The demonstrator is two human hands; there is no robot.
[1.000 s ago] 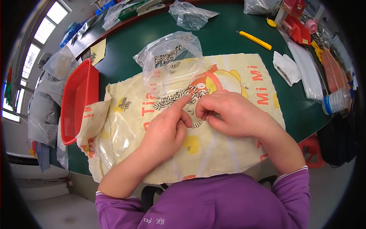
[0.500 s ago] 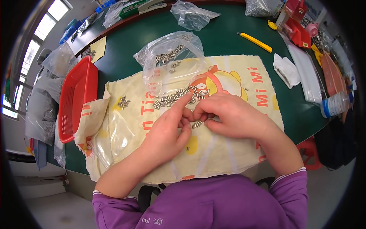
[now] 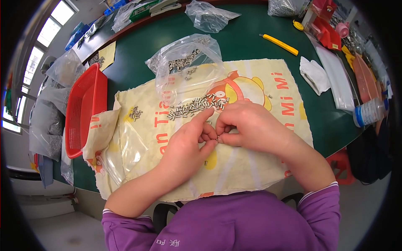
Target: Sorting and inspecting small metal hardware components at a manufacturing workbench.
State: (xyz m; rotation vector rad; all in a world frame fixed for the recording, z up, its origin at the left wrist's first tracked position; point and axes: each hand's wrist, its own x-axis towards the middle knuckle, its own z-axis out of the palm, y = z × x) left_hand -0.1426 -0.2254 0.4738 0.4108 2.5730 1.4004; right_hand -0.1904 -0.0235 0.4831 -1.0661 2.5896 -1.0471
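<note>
My left hand [image 3: 184, 143] and my right hand [image 3: 250, 126] meet over the printed cloth, thumbs and fingers pinched together. Between their touching fingertips shows a tiny glint of a small metal pin [image 3: 217, 139], mostly hidden by the fingers. Just beyond the hands spreads a loose pile of small metal pins [image 3: 194, 106]. To its left lies a smaller cluster of pins [image 3: 135, 113]. One single pin [image 3: 205, 163] rests on the cloth below my fingers. Behind the pile, an open clear plastic bag [image 3: 186, 71] lies with more pins inside.
The cream printed cloth [image 3: 247, 167] covers the near part of the green table [image 3: 259, 25]. A red plastic basket [image 3: 86, 111] stands at the left, beside bags of metal parts [image 3: 48, 121]. On the right are a yellow cutter [image 3: 280, 44], a white cloth [image 3: 315, 76] and a clear bottle [image 3: 368, 113].
The curved row of pins that showed between my hands is no longer visible. My fingertips have closed in on each other, touching slightly lower; the pile is unchanged.
</note>
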